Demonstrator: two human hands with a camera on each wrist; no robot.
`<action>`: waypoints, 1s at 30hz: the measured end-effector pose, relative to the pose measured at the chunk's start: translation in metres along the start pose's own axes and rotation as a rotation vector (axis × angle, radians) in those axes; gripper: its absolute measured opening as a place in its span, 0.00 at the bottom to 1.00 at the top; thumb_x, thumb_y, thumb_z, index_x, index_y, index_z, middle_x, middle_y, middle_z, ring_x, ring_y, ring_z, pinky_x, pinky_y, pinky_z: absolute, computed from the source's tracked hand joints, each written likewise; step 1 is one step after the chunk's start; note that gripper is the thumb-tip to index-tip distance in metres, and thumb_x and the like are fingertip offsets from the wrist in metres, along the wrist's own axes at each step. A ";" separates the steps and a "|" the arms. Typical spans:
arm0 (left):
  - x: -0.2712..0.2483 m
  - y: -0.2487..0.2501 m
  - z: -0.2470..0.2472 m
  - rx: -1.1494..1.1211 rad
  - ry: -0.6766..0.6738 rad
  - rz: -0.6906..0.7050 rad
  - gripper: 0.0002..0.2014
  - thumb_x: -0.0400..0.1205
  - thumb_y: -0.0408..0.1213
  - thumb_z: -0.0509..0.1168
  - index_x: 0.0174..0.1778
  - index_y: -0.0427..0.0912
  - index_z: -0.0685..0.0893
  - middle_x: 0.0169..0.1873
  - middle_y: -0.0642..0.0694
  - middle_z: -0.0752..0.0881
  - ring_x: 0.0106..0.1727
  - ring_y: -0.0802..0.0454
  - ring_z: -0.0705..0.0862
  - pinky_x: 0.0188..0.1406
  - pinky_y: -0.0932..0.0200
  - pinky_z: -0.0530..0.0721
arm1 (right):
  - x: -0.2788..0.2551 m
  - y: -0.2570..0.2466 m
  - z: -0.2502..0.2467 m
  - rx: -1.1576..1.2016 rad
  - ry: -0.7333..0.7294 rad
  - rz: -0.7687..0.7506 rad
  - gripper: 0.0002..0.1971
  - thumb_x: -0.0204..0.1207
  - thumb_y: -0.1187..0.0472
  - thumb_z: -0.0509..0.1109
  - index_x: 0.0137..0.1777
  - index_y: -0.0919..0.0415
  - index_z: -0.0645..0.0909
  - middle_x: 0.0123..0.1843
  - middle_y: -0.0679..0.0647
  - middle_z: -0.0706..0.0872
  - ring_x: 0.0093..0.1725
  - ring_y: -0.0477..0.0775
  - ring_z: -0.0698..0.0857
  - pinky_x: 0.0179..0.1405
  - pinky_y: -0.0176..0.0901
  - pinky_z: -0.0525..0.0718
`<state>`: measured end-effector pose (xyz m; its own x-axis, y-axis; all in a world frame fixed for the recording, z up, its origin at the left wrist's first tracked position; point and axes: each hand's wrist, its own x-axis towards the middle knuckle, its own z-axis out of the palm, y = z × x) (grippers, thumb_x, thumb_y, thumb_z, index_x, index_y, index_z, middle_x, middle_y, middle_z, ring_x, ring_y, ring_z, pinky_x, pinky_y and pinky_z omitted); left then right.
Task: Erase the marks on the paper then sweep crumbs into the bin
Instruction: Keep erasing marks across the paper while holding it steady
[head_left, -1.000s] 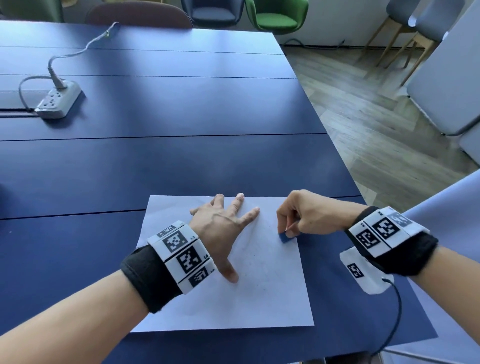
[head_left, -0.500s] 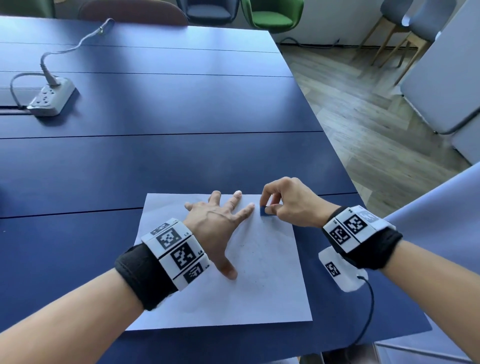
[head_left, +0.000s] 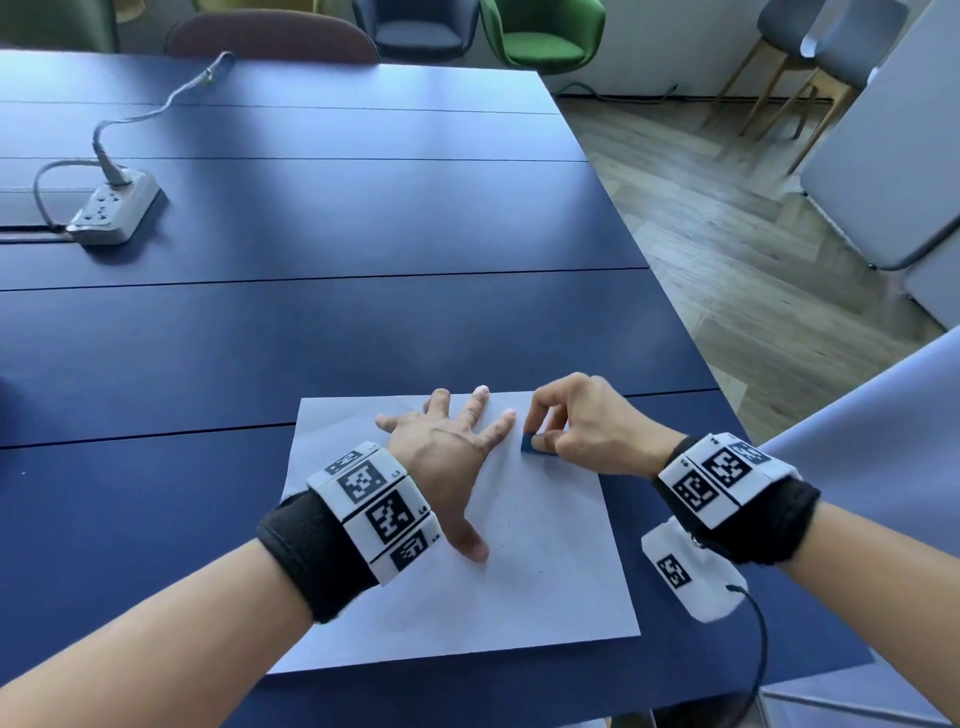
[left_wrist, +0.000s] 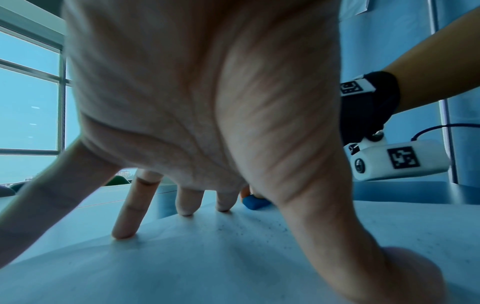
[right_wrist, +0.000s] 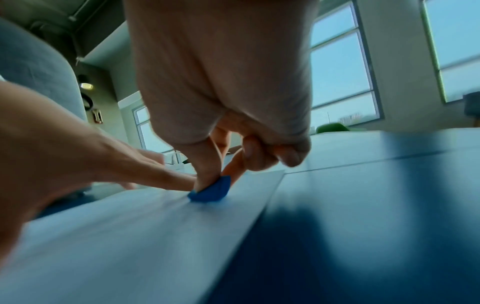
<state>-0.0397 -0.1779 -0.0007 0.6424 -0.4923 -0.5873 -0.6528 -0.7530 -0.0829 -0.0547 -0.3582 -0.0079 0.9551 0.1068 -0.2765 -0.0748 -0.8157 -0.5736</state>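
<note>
Right hand (right_wrist: 221, 127) seemingly pinches eraser (right_wrist: 211, 191) on paper (right_wrist: 135, 226).

paper (head_left: 545, 582) 1 | eraser (head_left: 531, 445) 1 | power strip (head_left: 115, 210) 1 | hands 2 | chairs — perhaps 6

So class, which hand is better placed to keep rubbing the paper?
The right hand: it pinches the eraser against the paper. The left hand lies spread flat, pinning the sheet.
</note>
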 end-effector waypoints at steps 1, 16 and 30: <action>0.000 0.000 0.000 -0.002 0.003 0.002 0.69 0.59 0.70 0.76 0.84 0.59 0.33 0.85 0.50 0.34 0.82 0.36 0.48 0.62 0.28 0.76 | 0.002 0.001 -0.002 0.009 0.049 0.017 0.03 0.70 0.64 0.74 0.40 0.54 0.86 0.32 0.46 0.86 0.31 0.41 0.84 0.33 0.35 0.80; 0.002 -0.002 0.004 -0.037 0.009 0.013 0.69 0.59 0.68 0.78 0.84 0.59 0.33 0.85 0.50 0.34 0.83 0.35 0.46 0.61 0.29 0.79 | -0.020 -0.013 0.016 0.078 -0.116 0.010 0.07 0.68 0.68 0.72 0.37 0.55 0.87 0.28 0.45 0.84 0.24 0.37 0.78 0.25 0.26 0.75; 0.008 -0.006 0.011 -0.084 0.045 0.040 0.70 0.57 0.68 0.79 0.84 0.60 0.34 0.85 0.50 0.35 0.82 0.32 0.46 0.67 0.35 0.77 | -0.006 -0.002 0.001 0.086 0.018 0.020 0.07 0.70 0.68 0.73 0.39 0.55 0.88 0.31 0.47 0.85 0.24 0.37 0.78 0.26 0.25 0.72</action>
<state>-0.0347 -0.1723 -0.0132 0.6350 -0.5407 -0.5517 -0.6438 -0.7651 0.0088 -0.0603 -0.3567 -0.0065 0.9581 0.0802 -0.2748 -0.1173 -0.7656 -0.6326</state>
